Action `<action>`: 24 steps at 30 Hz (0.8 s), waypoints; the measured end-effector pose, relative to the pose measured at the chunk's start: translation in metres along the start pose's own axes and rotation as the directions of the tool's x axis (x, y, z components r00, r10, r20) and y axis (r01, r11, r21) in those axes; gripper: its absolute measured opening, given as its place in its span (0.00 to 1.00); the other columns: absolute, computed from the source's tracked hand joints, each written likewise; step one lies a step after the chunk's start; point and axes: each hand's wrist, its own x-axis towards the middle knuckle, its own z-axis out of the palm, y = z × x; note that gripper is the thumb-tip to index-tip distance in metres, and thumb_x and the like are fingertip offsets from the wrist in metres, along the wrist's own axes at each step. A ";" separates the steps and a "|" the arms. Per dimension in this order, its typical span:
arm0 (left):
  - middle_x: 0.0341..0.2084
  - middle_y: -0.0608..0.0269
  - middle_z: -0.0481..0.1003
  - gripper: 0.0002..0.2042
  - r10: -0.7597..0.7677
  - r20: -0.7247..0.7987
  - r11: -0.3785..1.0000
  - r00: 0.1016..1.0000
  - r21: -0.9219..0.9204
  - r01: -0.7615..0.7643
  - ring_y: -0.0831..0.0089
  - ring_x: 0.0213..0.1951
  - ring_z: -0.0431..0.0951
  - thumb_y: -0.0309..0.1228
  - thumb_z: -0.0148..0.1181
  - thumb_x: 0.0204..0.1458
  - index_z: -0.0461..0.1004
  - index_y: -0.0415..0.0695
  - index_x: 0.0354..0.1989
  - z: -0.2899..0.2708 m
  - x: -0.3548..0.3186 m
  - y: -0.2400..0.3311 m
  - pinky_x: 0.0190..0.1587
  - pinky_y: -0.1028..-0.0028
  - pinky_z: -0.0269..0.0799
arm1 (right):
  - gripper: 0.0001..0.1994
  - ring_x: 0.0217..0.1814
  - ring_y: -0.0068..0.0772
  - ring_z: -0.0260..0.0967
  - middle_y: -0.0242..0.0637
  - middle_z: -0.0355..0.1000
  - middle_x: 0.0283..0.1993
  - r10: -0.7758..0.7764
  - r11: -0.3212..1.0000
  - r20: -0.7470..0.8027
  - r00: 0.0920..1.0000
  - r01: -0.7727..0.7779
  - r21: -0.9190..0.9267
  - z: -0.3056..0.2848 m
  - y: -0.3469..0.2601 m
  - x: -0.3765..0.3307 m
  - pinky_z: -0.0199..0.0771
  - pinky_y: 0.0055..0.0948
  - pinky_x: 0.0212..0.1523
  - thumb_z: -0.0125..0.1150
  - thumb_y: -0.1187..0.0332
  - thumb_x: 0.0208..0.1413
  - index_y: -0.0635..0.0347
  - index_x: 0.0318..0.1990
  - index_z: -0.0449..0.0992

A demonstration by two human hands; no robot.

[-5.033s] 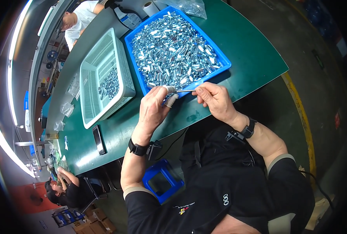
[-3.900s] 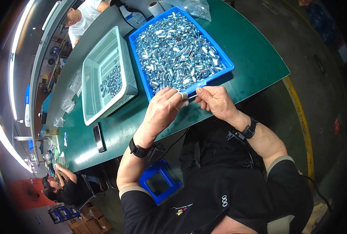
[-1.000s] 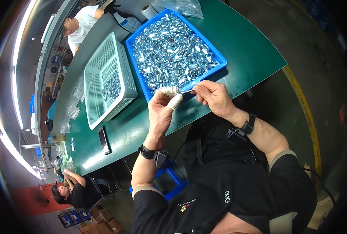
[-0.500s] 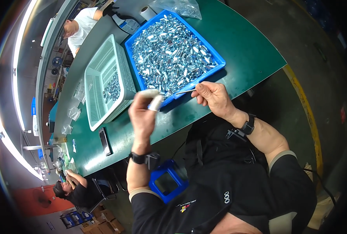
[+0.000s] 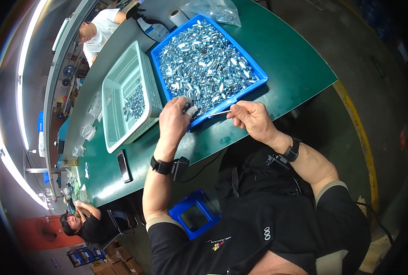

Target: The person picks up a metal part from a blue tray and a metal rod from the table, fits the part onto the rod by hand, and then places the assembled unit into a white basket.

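My left hand (image 5: 174, 120), with white coverings on its thumb and a finger, reaches over the near left corner of a blue tray (image 5: 254, 68). Its fingers are bent down to the shiny small metal parts (image 5: 204, 64) that fill the tray; whatever is between the fingertips is hidden. Just off the tray's near edge, my right hand (image 5: 254, 121) pinches a thin metal rod (image 5: 221, 113) between thumb and fingers. The rod points left toward my other hand.
Left of the tray stands a pale green slotted basket (image 5: 121, 68) with some metal parts inside. A phone (image 5: 124, 166) lies on the green table (image 5: 295, 59). Behind are a plastic bag (image 5: 217, 11) and a paper roll (image 5: 178, 18). A blue stool (image 5: 194, 213) stands below. Two people work nearby.
My left hand has moved forward from above the tray's near edge down to the metal parts. The right hand keeps the rod in almost the same place.
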 end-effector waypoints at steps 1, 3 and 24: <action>0.34 0.56 0.80 0.11 0.034 -0.013 0.996 0.999 0.080 -0.033 0.56 0.37 0.81 0.31 0.70 0.52 0.79 0.42 0.41 0.006 0.001 -0.002 0.40 0.63 0.74 | 0.24 0.26 0.15 0.65 0.27 0.72 0.25 0.006 1.000 0.010 1.000 -0.006 -0.005 0.000 0.000 0.000 0.68 0.18 0.29 0.55 0.51 0.71 0.65 0.34 0.80; 0.33 0.56 0.79 0.11 0.041 -0.035 0.999 0.999 0.036 -0.040 0.58 0.36 0.80 0.29 0.69 0.53 0.79 0.41 0.43 0.011 0.000 -0.004 0.40 0.64 0.74 | 0.23 0.26 0.15 0.66 0.27 0.72 0.25 0.003 1.000 0.013 1.000 -0.003 0.006 0.000 0.002 0.000 0.68 0.18 0.29 0.56 0.51 0.71 0.65 0.34 0.80; 0.40 0.65 0.82 0.09 -0.249 0.123 0.490 0.961 -0.839 0.235 0.79 0.41 0.80 0.22 0.66 0.59 0.81 0.37 0.47 0.008 -0.017 0.006 0.49 0.76 0.76 | 0.19 0.26 0.16 0.65 0.28 0.73 0.26 -0.073 0.994 0.014 0.997 0.074 -0.078 0.003 0.002 0.002 0.68 0.19 0.28 0.57 0.56 0.71 0.66 0.39 0.81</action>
